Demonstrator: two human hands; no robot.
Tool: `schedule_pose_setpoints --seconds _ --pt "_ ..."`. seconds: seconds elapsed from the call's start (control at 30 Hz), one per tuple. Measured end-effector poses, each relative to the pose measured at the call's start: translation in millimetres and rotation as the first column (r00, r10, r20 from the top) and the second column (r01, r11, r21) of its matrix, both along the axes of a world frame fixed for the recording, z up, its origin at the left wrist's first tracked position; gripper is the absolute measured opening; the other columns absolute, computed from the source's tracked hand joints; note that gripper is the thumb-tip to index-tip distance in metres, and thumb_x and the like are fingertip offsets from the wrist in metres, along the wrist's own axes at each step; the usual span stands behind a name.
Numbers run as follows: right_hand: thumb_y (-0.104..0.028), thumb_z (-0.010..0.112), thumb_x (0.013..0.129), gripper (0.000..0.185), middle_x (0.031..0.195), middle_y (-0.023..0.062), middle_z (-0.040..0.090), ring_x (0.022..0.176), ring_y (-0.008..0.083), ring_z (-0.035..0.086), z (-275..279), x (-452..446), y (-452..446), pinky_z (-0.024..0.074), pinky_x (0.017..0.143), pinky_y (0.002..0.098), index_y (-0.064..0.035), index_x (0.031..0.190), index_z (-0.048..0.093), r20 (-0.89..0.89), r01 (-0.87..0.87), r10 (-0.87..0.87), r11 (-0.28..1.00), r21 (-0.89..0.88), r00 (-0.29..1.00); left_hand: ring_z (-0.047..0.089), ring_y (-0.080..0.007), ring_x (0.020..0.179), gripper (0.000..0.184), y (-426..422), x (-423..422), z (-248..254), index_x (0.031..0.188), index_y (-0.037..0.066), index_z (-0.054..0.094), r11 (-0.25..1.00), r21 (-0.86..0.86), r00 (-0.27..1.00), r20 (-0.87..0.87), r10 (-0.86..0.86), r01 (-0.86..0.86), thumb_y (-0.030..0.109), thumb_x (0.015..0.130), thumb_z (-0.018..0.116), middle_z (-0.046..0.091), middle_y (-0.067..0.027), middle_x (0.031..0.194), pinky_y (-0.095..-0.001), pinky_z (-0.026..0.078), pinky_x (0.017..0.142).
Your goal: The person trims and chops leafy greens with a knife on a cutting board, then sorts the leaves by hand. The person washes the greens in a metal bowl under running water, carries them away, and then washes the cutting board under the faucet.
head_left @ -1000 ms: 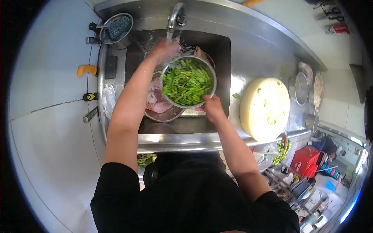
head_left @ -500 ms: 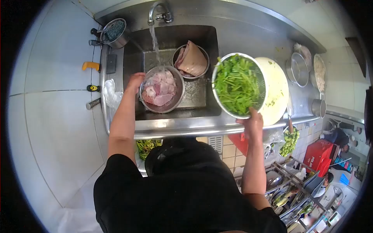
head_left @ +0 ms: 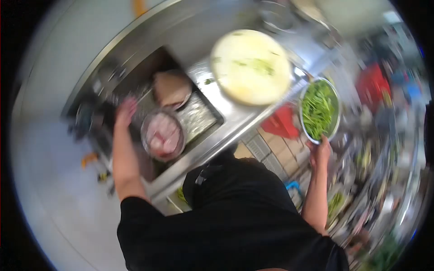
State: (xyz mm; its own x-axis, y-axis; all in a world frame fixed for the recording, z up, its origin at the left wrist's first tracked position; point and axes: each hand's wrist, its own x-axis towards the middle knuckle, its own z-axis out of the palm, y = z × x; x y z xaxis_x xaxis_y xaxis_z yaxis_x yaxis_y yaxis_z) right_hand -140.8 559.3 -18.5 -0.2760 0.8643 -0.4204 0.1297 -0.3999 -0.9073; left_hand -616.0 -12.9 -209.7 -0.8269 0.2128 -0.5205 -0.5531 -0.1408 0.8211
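My right hand (head_left: 319,151) grips the near rim of a metal colander (head_left: 335,110). Cut green leafy vegetables (head_left: 316,108) fill it, and it is held out past the counter's front edge. My left hand (head_left: 126,110) reaches over the sink near the faucet (head_left: 118,72); its fingers are smeared by motion. Below and right of that hand, pale pink raw meat (head_left: 162,133) sits in a metal bowl (head_left: 145,142) in the sink (head_left: 203,117). Behind it, a skin-on slab of meat (head_left: 172,88) lies in a second bowl.
A round, pale cutting board (head_left: 251,67) with scattered green bits lies on the steel counter (head_left: 226,122) right of the sink. Under the counter's edge is a red object (head_left: 281,123). Blurred metal racks (head_left: 375,167) stand to the right. Another metal bowl (head_left: 276,16) sits farther back.
My right hand has carried the colander right, away from above the cutting board's edge. My left hand has left the meat bowl's rim for the faucet side. The whole view has turned.
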Motion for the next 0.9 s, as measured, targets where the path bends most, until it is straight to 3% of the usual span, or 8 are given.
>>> schedule_pose_setpoints --seconds 0.1,0.47,0.6,0.7,0.77,0.8,0.83,0.9 --pt "-0.020 0.046 0.094 0.033 0.098 0.0169 0.066 0.074 0.0288 0.067 9.6 52.2 -10.3 0.0580 0.060 0.0379 0.0041 0.115 0.051 0.030 0.250 -0.249 0.968 -0.021 0.968 0.058 -0.0254 0.111 0.042 -44.9 -95.0 -56.9 0.134 0.008 0.047 0.977 -0.171 0.991 0.072 -0.114 0.125 0.027 0.097 0.049 0.059 -0.0095 0.124 -0.0403 0.046 0.097" --pt "-0.022 0.033 0.098 0.039 0.112 0.0217 0.059 0.085 0.0352 0.067 20.6 209.7 -57.7 0.0591 0.067 0.0435 0.0008 0.129 0.039 -0.003 0.795 -0.797 0.602 0.072 0.604 0.063 -0.0235 0.074 0.032 -72.2 -270.5 -56.4 0.118 0.016 0.056 0.969 -0.246 0.978 0.207 0.034 0.018 0.035 0.093 0.056 0.063 -0.0089 0.102 -0.0303 0.054 0.057" --pt "-0.017 0.034 0.096 0.041 0.122 0.0250 0.054 0.096 0.0398 0.066 34.8 254.3 -82.6 0.0604 0.069 0.0457 -0.0033 0.134 0.034 -0.040 0.844 -0.844 0.532 0.068 0.536 0.062 -0.0246 0.091 0.038 -82.5 -263.6 -60.9 0.126 0.012 0.051 0.970 -0.149 0.980 -0.015 -0.198 0.193 0.034 0.095 0.054 0.062 -0.0112 0.110 -0.0323 0.055 0.073" --pt "-0.020 0.045 0.096 0.036 0.110 0.0268 0.061 0.094 0.0391 0.067 16.9 325.1 -84.8 0.0614 0.072 0.0468 -0.0006 0.127 0.046 -0.055 0.912 -0.911 0.410 0.003 0.410 0.062 -0.0254 0.103 0.043 -102.9 -248.5 -69.0 0.132 0.009 0.047 0.915 0.022 0.882 -0.278 -0.381 0.402 0.033 0.097 0.052 0.061 -0.0129 0.116 -0.0338 0.056 0.086" --pt "-0.017 0.042 0.096 0.033 0.101 0.0233 0.065 0.087 0.0359 0.069 11.6 366.9 -87.3 0.0620 0.069 0.0452 0.0029 0.121 0.050 -0.106 0.911 -0.922 0.385 -0.146 0.372 0.051 -0.0252 0.119 0.047 -110.7 -251.0 -53.6 0.140 0.007 0.040 0.929 0.220 0.955 -0.082 -0.286 0.297 0.024 0.098 0.053 0.052 -0.0129 0.130 -0.0367 0.044 0.103" --pt "-0.016 0.039 0.096 0.032 0.100 0.0217 0.065 0.082 0.0331 0.070 22.8 347.2 -93.0 0.0622 0.067 0.0430 0.0017 0.119 0.051 -0.045 0.957 -0.957 0.289 -0.017 0.288 0.051 -0.0242 0.118 0.053 -99.2 -220.6 -44.8 0.142 0.006 0.037 0.961 -0.036 0.931 -0.239 -0.274 0.274 0.022 0.096 0.057 0.052 -0.0106 0.129 -0.0370 0.038 0.107" --pt "-0.014 0.038 0.096 0.031 0.098 0.0199 0.066 0.081 0.0312 0.069 16.1 365.7 -93.3 0.0621 0.067 0.0416 0.0009 0.118 0.053 -0.061 0.949 -0.948 0.315 -0.019 0.313 0.047 -0.0260 0.127 0.047 -84.3 -205.1 -34.4 0.143 0.004 0.036 0.943 -0.205 0.893 -0.319 -0.317 0.261 0.019 0.100 0.047 0.050 -0.0120 0.137 -0.0366 0.036 0.109" --pt "-0.013 0.037 0.097 0.030 0.099 0.0182 0.065 0.084 0.0297 0.069 26.9 354.5 -97.9 0.0618 0.068 0.0392 0.0006 0.119 0.053 -0.045 0.968 -0.968 0.248 0.031 0.249 0.048 -0.0253 0.124 0.050 -63.1 -192.6 -32.4 0.143 0.007 0.037 0.937 -0.323 0.902 -0.353 -0.250 0.134 0.022 0.098 0.052 0.050 -0.0112 0.135 -0.0360 0.036 0.107"
